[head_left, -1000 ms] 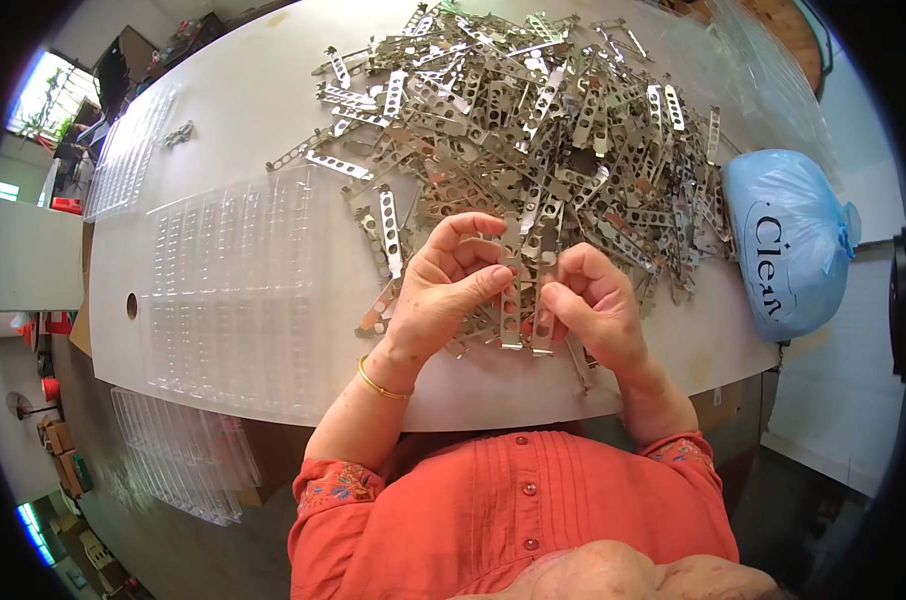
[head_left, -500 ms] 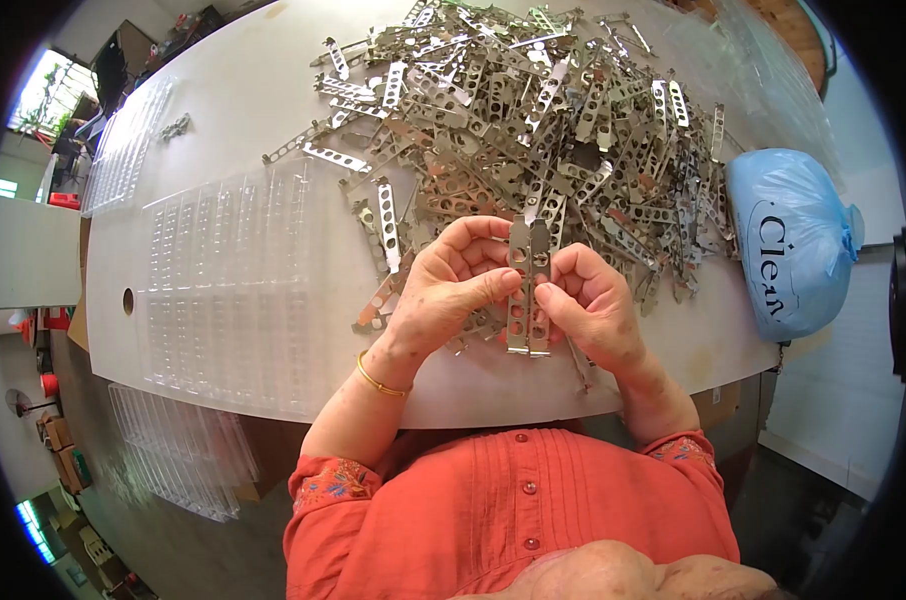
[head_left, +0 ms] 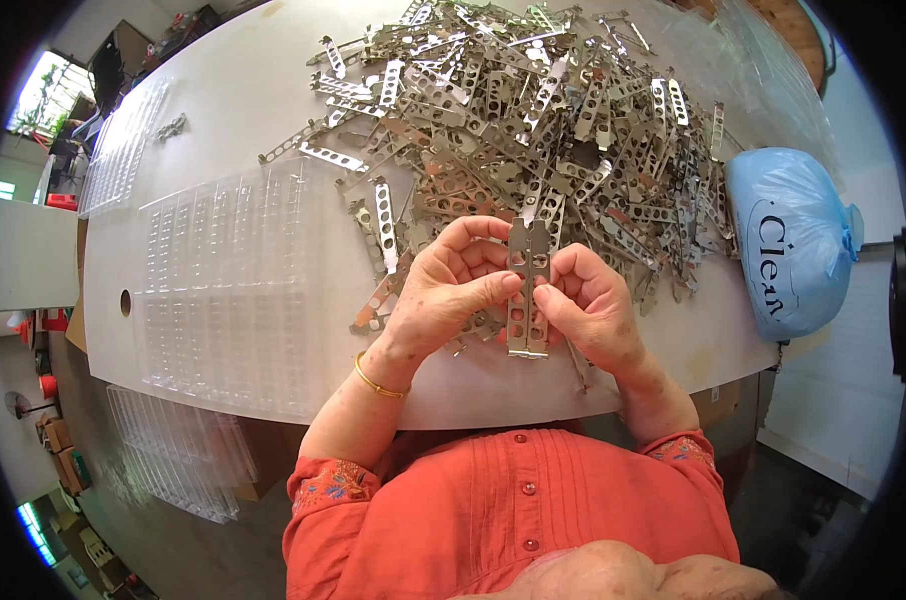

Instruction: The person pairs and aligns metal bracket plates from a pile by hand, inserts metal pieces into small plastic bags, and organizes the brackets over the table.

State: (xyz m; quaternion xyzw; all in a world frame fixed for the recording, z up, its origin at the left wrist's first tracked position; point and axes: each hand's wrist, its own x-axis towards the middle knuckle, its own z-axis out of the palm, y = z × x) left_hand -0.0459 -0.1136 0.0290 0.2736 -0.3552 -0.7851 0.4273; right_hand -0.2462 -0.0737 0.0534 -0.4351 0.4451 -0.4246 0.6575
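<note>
Two perforated metal brackets stand side by side between my hands, over the near edge of the pile. My left hand point(head_left: 453, 285) is closed on the left bracket point(head_left: 518, 318), thumb on its front face. In my right hand point(head_left: 595, 308) is the right bracket point(head_left: 540, 242), pinched between thumb and fingers. Their long edges lie close together, and their bent lower ends sit nearly level. Just beyond my hands spreads a large heap of similar metal brackets point(head_left: 493, 130), lying in all directions.
Clear plastic trays point(head_left: 223, 285) lie on the white table point(head_left: 443, 390) at left, with another tray point(head_left: 123, 150) farther back. More plastic trays point(head_left: 183, 450) are stacked below the table edge. A tied blue plastic bag point(head_left: 793, 245) rests at right. Small metal pieces point(head_left: 172, 128) lie far left.
The two brackets have come closer together, the gap between them narrowing and their lower ends lining up. Both hands stay in nearly the same place.
</note>
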